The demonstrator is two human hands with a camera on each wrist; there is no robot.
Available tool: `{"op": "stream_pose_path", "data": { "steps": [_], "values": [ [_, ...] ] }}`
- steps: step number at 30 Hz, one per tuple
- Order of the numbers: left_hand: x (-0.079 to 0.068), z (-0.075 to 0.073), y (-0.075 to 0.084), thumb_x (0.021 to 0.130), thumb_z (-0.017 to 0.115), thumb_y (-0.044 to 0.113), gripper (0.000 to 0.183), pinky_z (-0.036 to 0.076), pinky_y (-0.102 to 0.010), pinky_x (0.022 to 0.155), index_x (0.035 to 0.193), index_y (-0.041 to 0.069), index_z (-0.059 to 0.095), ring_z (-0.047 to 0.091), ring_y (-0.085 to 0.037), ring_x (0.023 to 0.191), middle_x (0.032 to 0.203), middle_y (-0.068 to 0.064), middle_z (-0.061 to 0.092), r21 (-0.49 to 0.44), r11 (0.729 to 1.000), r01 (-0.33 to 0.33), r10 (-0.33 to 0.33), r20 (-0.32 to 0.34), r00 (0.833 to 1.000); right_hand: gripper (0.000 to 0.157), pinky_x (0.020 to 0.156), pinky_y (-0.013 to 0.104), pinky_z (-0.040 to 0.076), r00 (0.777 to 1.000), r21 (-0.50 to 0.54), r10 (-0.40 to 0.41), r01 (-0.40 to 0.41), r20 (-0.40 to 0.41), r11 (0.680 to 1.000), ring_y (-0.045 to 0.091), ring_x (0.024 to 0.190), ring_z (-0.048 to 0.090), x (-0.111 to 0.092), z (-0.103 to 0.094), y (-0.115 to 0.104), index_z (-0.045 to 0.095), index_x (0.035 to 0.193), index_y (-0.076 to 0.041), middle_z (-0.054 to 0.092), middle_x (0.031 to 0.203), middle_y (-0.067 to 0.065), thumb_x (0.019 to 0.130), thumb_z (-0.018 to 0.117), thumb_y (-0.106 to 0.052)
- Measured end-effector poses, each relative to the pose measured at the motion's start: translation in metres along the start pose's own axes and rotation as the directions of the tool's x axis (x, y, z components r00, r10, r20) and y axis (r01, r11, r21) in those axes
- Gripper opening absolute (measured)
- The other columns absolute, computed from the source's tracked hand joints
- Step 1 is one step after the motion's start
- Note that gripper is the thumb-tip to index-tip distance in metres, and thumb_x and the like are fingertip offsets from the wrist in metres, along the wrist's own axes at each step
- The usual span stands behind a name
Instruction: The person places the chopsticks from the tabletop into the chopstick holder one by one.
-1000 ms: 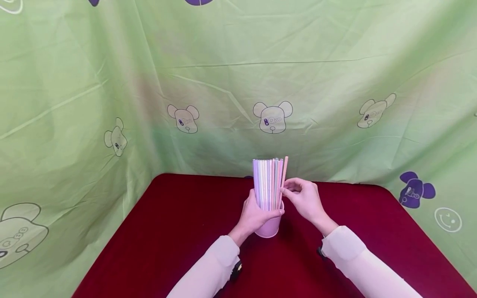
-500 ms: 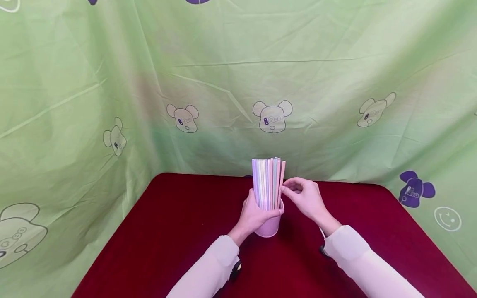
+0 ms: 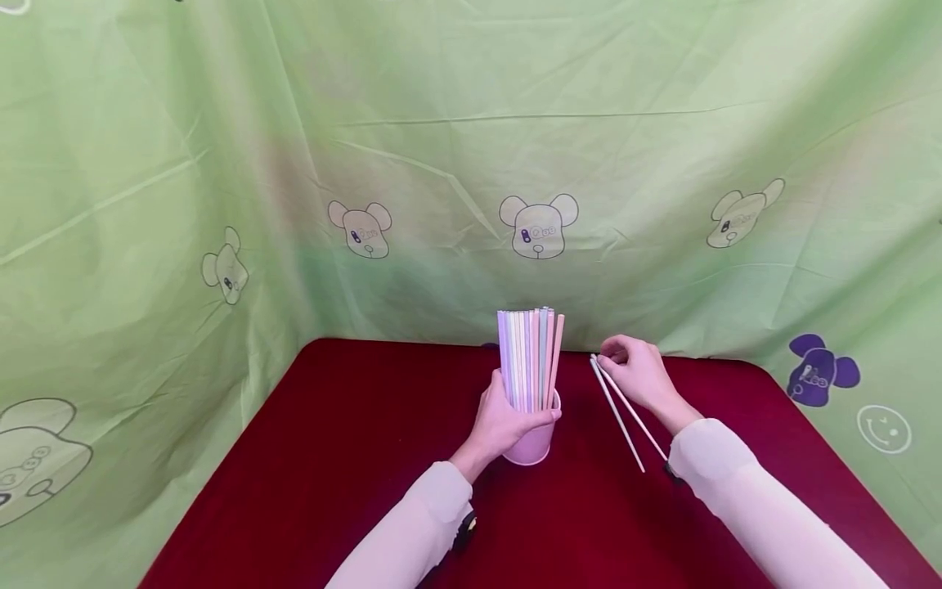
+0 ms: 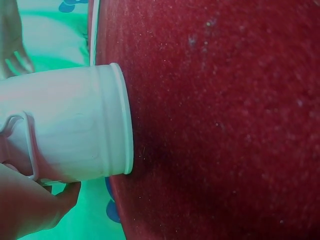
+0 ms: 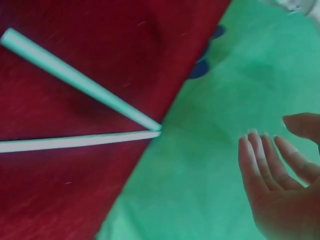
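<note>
Several pastel drinking straws [image 3: 524, 360] stand upright in a small pink bucket [image 3: 533, 446] on the red table. My left hand [image 3: 504, 421] grips the bucket from the left, thumb across its front near the rim. In the left wrist view, the bucket [image 4: 75, 125] shows a looped handle [image 4: 25, 140] on its side. Two pale straws, one [image 3: 621, 421] and another [image 3: 640, 415], lie on the table to the right, their far ends together. My right hand [image 3: 640, 372] is by those ends. In the right wrist view, that hand [image 5: 280, 185] has thumb and fingers apart, holding nothing.
The red tabletop [image 3: 331, 458] ends just behind the bucket and the loose straws. Green printed curtain [image 3: 441, 164] hangs behind and to both sides.
My right hand has left the orange straw at the bucket's right side, which sits lower than before, and moved right. Two loose straws have come into view. The left hand has kept its grip.
</note>
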State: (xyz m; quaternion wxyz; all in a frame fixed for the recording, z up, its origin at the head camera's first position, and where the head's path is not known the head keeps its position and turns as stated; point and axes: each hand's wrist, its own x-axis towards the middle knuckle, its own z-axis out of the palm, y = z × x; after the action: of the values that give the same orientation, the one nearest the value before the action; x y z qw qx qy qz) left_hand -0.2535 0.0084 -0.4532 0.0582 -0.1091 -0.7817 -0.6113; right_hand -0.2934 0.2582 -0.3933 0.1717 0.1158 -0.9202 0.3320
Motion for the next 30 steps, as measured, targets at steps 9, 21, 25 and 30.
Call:
{"op": "stream_pose_path", "data": {
  "steps": [9,21,25,30],
  "values": [
    [-0.001,0.000,0.000,0.066,0.096,0.040,0.082,0.054,-0.035,0.088,0.129,0.016,0.049,0.065,-0.009,0.099,0.113,0.005,0.066,-0.005,1.000,0.002,-0.002,0.006,1.000,0.017,0.074,0.040,0.055,0.997,-0.085,0.002,0.005,0.082,0.996,0.030,0.082,0.069,0.001,0.012,0.040,0.068,0.101,0.008,0.072,0.093,0.019,0.088,0.069,-0.003],
    [-0.001,0.001,-0.002,0.066,0.096,0.040,0.082,0.054,-0.035,0.088,0.129,0.017,0.049,0.066,-0.010,0.100,0.113,0.005,0.067,-0.012,1.000,0.012,-0.012,0.006,1.000,0.023,0.078,0.051,0.052,0.958,-0.233,0.175,-0.121,0.228,0.965,0.036,0.085,0.066,-0.010,0.017,0.078,0.065,0.097,0.009,0.071,0.087,0.018,0.083,0.074,-0.007],
    [-0.002,0.002,-0.002,0.066,0.096,0.041,0.082,0.054,-0.035,0.088,0.129,0.017,0.049,0.066,-0.010,0.100,0.114,0.005,0.067,-0.010,1.000,0.007,-0.007,0.010,1.000,0.020,0.076,0.050,0.053,0.956,-0.234,0.197,-0.145,0.218,0.962,0.035,0.082,0.066,-0.011,0.018,0.085,0.066,0.092,0.009,0.071,0.081,0.015,0.080,0.074,-0.004],
    [0.000,0.002,-0.002,0.066,0.096,0.040,0.082,0.055,-0.036,0.087,0.129,0.017,0.049,0.066,-0.011,0.100,0.114,0.005,0.067,-0.011,1.000,-0.001,0.001,0.002,1.000,0.016,0.076,0.052,0.053,0.952,-0.220,0.220,-0.173,0.212,0.960,0.038,0.082,0.065,-0.008,0.018,0.085,0.068,0.088,0.006,0.070,0.082,0.017,0.078,0.074,-0.004]
  ]
}}
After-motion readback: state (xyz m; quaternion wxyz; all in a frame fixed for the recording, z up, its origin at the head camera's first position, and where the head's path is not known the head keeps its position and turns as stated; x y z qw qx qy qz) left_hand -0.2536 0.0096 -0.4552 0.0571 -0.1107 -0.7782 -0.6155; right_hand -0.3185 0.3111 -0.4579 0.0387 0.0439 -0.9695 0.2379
